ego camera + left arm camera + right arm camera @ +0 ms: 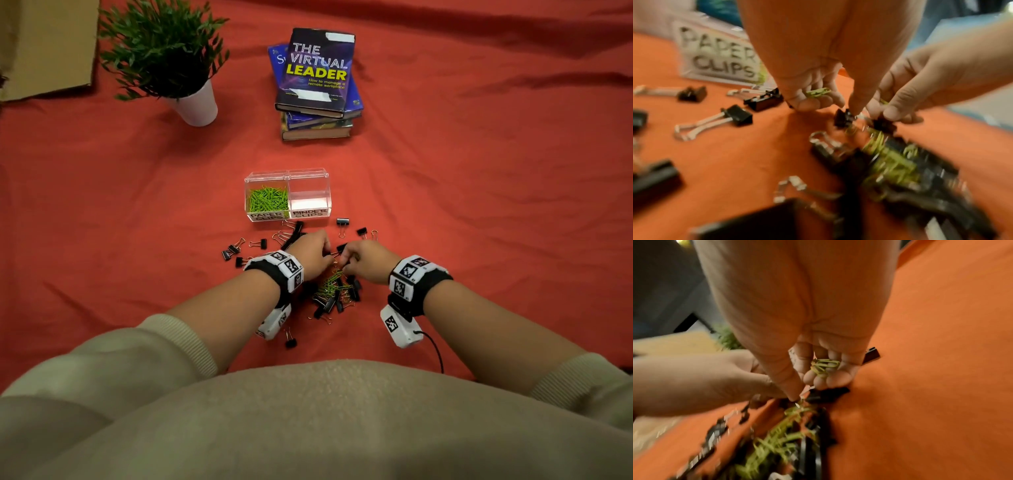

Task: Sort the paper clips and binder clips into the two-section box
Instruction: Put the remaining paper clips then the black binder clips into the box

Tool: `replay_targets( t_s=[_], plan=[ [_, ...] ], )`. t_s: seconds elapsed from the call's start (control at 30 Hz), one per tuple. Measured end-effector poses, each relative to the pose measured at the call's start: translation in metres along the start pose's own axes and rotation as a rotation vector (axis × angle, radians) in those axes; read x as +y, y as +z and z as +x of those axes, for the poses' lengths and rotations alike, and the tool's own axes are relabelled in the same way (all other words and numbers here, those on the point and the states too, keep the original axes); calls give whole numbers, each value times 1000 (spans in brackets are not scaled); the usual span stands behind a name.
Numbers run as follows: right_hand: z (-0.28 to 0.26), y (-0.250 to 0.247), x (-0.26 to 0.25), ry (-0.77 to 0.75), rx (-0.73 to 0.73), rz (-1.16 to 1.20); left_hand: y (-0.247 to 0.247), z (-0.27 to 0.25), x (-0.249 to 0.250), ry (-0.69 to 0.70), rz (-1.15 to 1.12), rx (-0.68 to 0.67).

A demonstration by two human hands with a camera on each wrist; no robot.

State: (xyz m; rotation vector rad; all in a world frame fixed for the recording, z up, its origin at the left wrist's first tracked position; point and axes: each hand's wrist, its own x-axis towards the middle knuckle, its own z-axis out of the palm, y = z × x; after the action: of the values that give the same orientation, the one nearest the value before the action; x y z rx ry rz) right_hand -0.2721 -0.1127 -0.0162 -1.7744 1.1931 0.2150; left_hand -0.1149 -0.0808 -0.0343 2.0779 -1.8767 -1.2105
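Observation:
A clear two-section box (287, 173) stands on the red cloth. Its left section, labelled PAPER CLIPS (719, 53), holds green paper clips (267, 200); its right section (310, 200), labelled BINDER CLIPS, holds nothing. Nearer me lies a mixed pile (334, 291) of green paper clips and black binder clips. My left hand (318, 253) and right hand (363, 260) meet over the pile's far edge. The left hand (818, 104) holds green paper clips (818, 93) in its curled fingers. The right hand (824, 378) likewise cups green paper clips (824, 365). Both thumbs reach down to the pile.
Loose black binder clips (258, 244) are scattered left of the hands and in front of the box (342, 222); one lies near my left forearm (291, 342). A potted plant (164, 51), a stack of books (317, 82) and cardboard (44, 44) stand at the back.

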Motion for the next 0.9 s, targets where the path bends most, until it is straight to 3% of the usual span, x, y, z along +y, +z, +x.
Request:
replay_targets(
  t_s=[0.07, 0.23, 0.4, 0.57, 0.73, 0.9],
  plan=[
    [0, 2, 3, -30, 25, -135, 0, 1, -3, 24, 89, 21],
    [1, -4, 10, -53, 160, -180, -16, 0, -13, -38, 76, 75],
    [2, 9, 0, -167, 85, -336, -9, -3, -6, 27, 137, 89],
    [4, 21, -4, -130, 54, -502, 9, -4, 1, 79, 281, 61],
    [4, 25, 2, -116, 33, -484, 11, -6, 1, 93, 357, 46],
    [0, 9, 2, -62, 92, -196, 7, -6, -3, 29, 287, -19]
  ],
)
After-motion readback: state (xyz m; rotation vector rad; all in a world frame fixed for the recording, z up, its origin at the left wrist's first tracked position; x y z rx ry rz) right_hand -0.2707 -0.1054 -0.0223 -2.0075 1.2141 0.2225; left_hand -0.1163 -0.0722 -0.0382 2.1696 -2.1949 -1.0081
